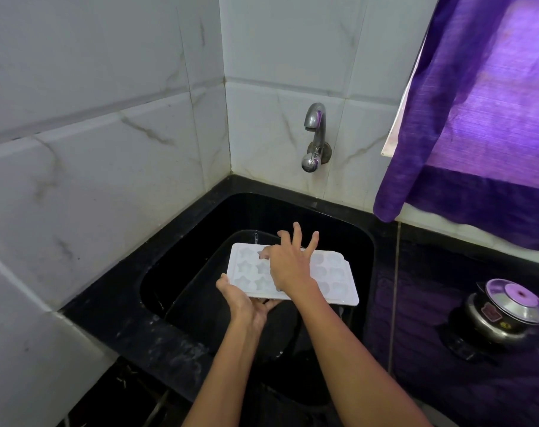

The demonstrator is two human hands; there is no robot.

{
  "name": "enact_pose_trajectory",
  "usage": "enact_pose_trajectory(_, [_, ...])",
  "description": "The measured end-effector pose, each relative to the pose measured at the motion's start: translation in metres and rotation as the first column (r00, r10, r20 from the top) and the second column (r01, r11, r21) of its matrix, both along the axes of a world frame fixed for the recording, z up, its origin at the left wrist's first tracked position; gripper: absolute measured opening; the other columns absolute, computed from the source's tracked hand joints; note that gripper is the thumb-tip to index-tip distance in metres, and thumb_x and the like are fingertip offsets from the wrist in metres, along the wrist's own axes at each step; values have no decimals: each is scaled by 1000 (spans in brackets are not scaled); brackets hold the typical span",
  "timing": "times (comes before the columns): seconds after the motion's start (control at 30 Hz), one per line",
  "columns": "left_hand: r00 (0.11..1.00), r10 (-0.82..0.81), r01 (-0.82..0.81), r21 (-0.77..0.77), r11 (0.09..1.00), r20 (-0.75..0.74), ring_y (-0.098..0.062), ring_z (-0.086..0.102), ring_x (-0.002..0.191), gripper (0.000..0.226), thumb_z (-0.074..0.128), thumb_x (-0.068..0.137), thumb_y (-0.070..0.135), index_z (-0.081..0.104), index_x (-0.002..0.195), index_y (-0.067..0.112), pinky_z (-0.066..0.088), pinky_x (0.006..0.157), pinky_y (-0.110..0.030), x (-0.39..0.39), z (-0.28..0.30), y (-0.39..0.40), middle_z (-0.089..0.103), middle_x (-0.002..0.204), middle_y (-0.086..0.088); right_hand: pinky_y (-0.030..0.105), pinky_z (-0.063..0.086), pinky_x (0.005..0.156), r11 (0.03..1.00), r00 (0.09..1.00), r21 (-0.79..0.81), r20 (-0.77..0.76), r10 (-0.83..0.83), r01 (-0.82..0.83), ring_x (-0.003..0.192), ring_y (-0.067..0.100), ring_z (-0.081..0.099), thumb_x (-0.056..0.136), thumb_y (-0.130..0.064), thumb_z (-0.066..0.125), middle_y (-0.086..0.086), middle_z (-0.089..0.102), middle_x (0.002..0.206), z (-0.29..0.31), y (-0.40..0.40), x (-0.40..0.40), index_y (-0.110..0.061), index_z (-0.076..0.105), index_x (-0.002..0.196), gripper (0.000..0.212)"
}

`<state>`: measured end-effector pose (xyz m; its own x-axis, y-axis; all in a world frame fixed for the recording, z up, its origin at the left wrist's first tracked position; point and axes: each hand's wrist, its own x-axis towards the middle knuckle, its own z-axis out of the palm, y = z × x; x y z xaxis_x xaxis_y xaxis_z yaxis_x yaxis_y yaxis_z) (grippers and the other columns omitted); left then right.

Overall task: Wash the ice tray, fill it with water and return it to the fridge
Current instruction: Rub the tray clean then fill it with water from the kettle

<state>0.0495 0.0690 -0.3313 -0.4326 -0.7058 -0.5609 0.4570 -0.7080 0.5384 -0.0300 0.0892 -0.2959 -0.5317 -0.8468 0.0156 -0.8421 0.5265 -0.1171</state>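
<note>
While the left hand (246,303) grips the white ice tray (336,285) from beneath, the right hand (288,266) presses star-shaped cavities, fingers splayed.

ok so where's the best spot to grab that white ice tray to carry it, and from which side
Probably the flat rim on a short end of the ice tray, coming from the side, thumb on top and fingers beneath. The left hand already grips the left edge that way; the star moulds in the middle offer no flat hold.
</note>
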Motion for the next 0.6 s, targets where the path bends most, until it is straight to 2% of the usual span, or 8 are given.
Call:
enact_pose_trajectory(0.37, [1000,-1,1,14,1000,6,-35,62,87,63,16,95,54,63,100,14,51,63,-47,1,-1,2,66,93,-18,66,-12,110,1000,1000,-19,4,2,-2,147,37,-6,90,-8,59,11,28,151,-2,-4,0,-22,66,113,27])
enact_pose_trajectory(0.5, [1000,1,-1,10,1000,-4,-37,62,92,65,15,94,53,63,110,11,52,67,-49,1,-2,1,66,99,-20,66,-10,111,995,1000,-102,-8,5,-6,147,37,-2,83,4,59,13,30,148,-2,-11,3,-20,52,121,45])
enact_pose_trajectory(0.6, [1000,8,-8,13,1000,-9,-37,62,93,65,16,94,53,62,113,11,52,68,-49,1,-3,0,66,99,-20,65,-13,109,995,998,-76,-15,65,-66,147,38,-7,83,2,61,13,22,154,-3,-16,6,-27,55,120,47])
